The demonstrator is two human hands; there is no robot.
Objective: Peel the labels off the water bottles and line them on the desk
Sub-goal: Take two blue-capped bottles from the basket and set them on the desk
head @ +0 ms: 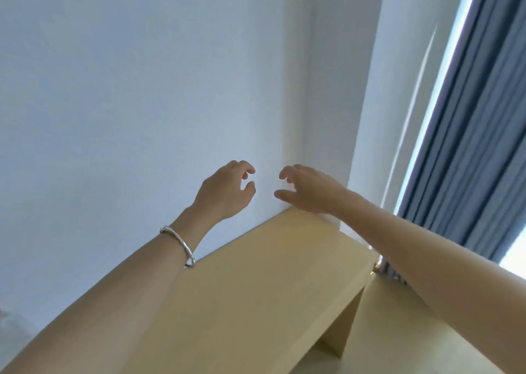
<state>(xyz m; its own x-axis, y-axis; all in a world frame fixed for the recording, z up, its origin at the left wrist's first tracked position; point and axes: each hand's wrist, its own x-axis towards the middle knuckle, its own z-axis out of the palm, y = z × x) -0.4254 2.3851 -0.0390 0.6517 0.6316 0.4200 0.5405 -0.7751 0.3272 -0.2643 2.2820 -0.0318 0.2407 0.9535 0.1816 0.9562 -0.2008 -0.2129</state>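
Both forearms reach out over the pale wooden shelf top [256, 274], a silver bangle [179, 244] on my left wrist. Beyond, my left hand [227, 191] and right hand [307, 191] hover level, near each other, fingers loosely curled, holding nothing. No water bottle shows, so I cannot tell which way one lies.

The curtain [469, 146] is cut by the right edge, and small objects [382, 269] below it blur.

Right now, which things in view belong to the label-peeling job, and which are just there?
Job: left hand, right hand, both empty; wooden surface, possibly the desk. Nothing else of the job shows.
Just there: bracelet, curtain, wall.
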